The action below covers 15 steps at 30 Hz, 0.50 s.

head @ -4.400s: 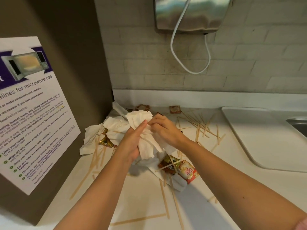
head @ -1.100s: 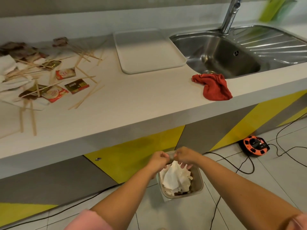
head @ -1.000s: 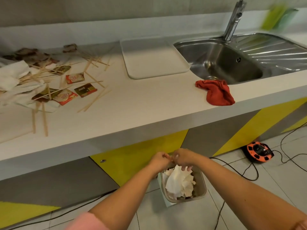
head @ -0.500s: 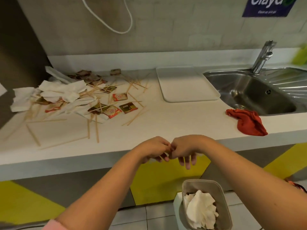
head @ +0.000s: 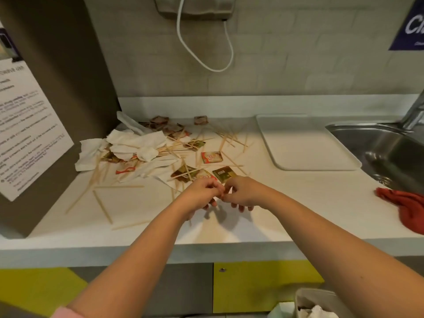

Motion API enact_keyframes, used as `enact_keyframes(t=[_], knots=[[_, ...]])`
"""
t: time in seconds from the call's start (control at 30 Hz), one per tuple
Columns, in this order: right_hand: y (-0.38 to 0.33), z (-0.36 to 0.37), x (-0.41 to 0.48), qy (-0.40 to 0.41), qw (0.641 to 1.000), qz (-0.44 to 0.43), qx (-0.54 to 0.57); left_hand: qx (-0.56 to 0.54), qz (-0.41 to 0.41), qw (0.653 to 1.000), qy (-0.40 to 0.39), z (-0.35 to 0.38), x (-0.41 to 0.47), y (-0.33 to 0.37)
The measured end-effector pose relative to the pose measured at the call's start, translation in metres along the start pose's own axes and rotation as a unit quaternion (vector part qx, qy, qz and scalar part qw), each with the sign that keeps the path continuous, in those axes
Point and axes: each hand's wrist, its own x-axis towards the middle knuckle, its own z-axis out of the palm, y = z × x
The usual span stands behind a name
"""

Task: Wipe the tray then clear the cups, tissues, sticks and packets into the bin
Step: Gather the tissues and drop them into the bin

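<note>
Just beyond the hands (head: 202, 191), packets (head: 223, 173) amid scattered sticks (head: 119, 186).

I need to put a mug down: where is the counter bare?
Bare counter lies in front of the tray, out to the red cloth and the front edge. The back left is crowded: tissues, sticks, packets.

Office pantry, sink (head: 376, 152), microwave notice (head: 27, 125)

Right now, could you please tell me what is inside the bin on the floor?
Crumpled white tissues lie in the bin; whatever sits beneath them is covered, and the frame cuts off its lower part.
</note>
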Motion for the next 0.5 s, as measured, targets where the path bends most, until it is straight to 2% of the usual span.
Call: enact_keyframes(t=[0.4, 0.5], knots=[[-0.062, 0.005, 0.089, 0.036, 0.999, 0.001, -0.028, -0.005, -0.023, 0.991, 0.133, -0.115, 0.05, -0.027], [-0.069, 0.007, 0.105, 0.065, 0.996, 0.005, -0.053, 0.045, -0.021, 0.979, 0.195, -0.139, 0.066, -0.038]])
